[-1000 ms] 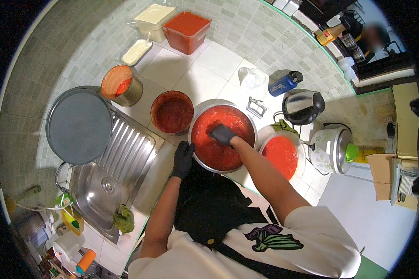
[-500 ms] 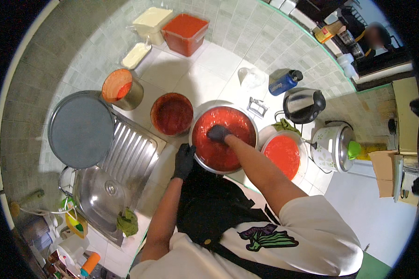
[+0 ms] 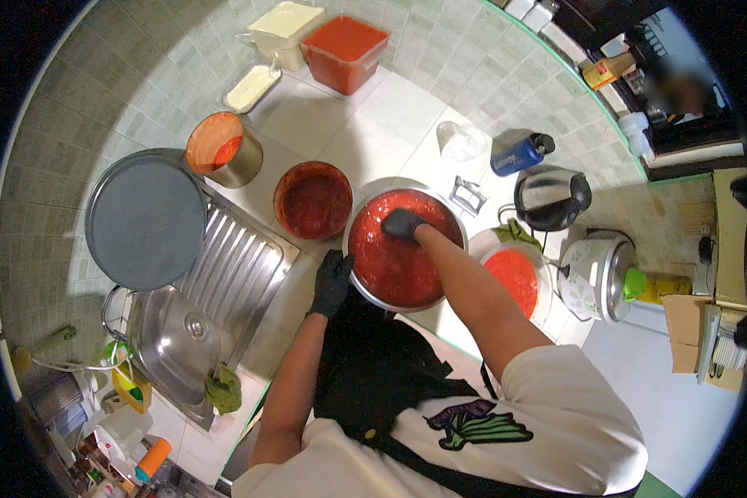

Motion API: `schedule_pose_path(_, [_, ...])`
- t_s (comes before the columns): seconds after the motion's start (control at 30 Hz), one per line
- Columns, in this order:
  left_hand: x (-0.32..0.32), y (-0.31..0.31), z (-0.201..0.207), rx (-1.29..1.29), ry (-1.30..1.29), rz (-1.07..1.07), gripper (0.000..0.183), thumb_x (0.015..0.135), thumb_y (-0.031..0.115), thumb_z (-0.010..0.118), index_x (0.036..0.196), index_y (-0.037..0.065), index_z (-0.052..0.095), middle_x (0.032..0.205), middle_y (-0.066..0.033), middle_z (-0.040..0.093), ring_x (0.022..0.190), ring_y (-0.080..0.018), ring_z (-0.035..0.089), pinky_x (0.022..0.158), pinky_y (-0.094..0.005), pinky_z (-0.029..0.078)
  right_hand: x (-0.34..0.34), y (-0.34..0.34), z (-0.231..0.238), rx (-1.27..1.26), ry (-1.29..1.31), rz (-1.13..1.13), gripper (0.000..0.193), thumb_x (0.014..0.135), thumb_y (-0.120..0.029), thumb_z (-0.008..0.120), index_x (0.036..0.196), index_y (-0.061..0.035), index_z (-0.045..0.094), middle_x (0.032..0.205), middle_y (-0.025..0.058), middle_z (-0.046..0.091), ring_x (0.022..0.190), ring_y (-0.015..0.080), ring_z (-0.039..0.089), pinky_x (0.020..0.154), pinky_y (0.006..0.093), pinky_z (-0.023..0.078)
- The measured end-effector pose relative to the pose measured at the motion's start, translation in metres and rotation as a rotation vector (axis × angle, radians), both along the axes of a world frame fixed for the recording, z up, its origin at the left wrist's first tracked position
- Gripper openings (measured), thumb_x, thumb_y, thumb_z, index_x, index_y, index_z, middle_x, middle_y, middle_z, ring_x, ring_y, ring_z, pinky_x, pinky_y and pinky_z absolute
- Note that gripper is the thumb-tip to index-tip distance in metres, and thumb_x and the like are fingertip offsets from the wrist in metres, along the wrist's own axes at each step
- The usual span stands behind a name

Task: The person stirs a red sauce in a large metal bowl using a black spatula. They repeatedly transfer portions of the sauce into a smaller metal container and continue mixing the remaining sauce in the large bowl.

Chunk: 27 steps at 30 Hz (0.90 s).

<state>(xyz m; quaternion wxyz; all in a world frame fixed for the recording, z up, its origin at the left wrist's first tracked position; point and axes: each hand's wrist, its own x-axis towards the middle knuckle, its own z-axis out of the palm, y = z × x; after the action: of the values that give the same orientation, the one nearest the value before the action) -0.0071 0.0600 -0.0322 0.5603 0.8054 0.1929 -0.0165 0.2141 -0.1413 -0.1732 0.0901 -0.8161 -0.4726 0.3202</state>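
Observation:
A wide metal bowl (image 3: 462, 261) of glossy red sauce (image 3: 398, 270) stands in front of me. Black-gloved, my right hand (image 3: 402, 224) is dipped into the sauce towards the bowl's far side, its fingers mostly hidden. My left hand (image 3: 333, 278), also in a black glove, grips the bowl's near-left rim. Just left of the bowl sits a smaller round container (image 3: 313, 201), smeared with dark red sauce inside. On the right, partly behind my right forearm, is a tub of lighter red sauce (image 3: 512, 280).
Left are a tall sauce-coated metal can (image 3: 245, 162), a round grey tray (image 3: 145, 222) and a steel sink (image 3: 174, 340). A red-filled square tub (image 3: 344, 54) stands by the wall. A blue bottle (image 3: 519, 155), kettle (image 3: 554, 199) and white pot (image 3: 589, 278) stand right.
My right hand has shifted through the sauce, away from me and slightly right. The left hand stays at the rim. The whole view has shifted slightly.

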Motion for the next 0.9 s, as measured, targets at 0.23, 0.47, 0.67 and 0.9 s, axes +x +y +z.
schedule_pose_path(0.23, [0.004,-0.002,-0.005,-0.021,-0.096,0.034,0.037,0.102,0.033,0.058,0.095,-0.003,0.054,0.084,-0.0193,0.057,0.079,-0.0298,0.055,0.074,-0.0432,0.045,-0.005,0.001,0.021,0.049,-0.203,0.017,0.024,0.085,-0.026,0.058,0.087,-0.0098,0.075,0.094,0.0168,0.073,0.089,0.0361,0.072,0.080,0.0468,0.056])
schedule_pose_path(0.47, [0.000,-0.004,-0.004,-0.036,-0.017,0.037,0.038,0.101,0.034,0.059,0.093,-0.002,0.054,0.085,-0.0168,0.058,0.080,-0.0295,0.055,0.075,-0.0417,0.046,-0.084,-0.018,0.034,0.102,0.006,0.146,0.029,0.088,-0.032,0.059,0.086,-0.0071,0.074,0.088,0.0196,0.072,0.083,0.0374,0.069,0.081,0.0482,0.053])
schedule_pose_path(0.67, [0.002,-0.003,-0.009,-0.053,-0.035,0.041,0.036,0.101,0.032,0.059,0.097,-0.003,0.055,0.087,-0.0167,0.058,0.082,-0.0281,0.055,0.078,-0.0405,0.046,-0.105,-0.015,0.060,-0.040,0.195,-0.178,0.033,0.089,-0.036,0.058,0.090,-0.0084,0.076,0.099,0.0220,0.072,0.092,0.0372,0.069,0.090,0.0476,0.051])
schedule_pose_path(0.9, [0.000,-0.001,-0.009,0.005,-0.070,0.006,0.037,0.102,0.032,0.058,0.101,-0.005,0.056,0.093,-0.0185,0.061,0.088,-0.0306,0.058,0.083,-0.0413,0.046,-0.109,-0.008,0.046,-0.117,0.237,-0.260,0.036,0.090,-0.036,0.055,0.095,-0.0076,0.076,0.103,0.0213,0.073,0.095,0.0383,0.069,0.092,0.0486,0.051])
